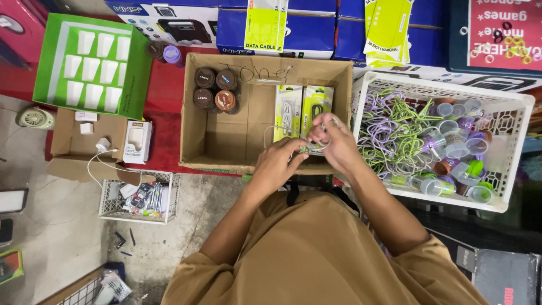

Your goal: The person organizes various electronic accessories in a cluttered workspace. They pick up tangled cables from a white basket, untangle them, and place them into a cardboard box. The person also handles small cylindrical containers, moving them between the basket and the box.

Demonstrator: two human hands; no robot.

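My left hand (280,160) and my right hand (333,138) meet over the front right of an open cardboard box (226,144). Together they grip a coiled white cable (307,148) with a small green part between the fingers. Two yellow-green cable packets (302,107) stand against the box's right side just beyond my hands. Several round brown-lidded cans (216,90) lie in the box's back left corner.
A white plastic crate (508,169) of purple and green cables and small clear tubs sits to the right. At left are a green tray of white chargers (93,62), a small cardboard box (70,141), and a small white basket (141,197). Blue boxes (271,22) line the back.
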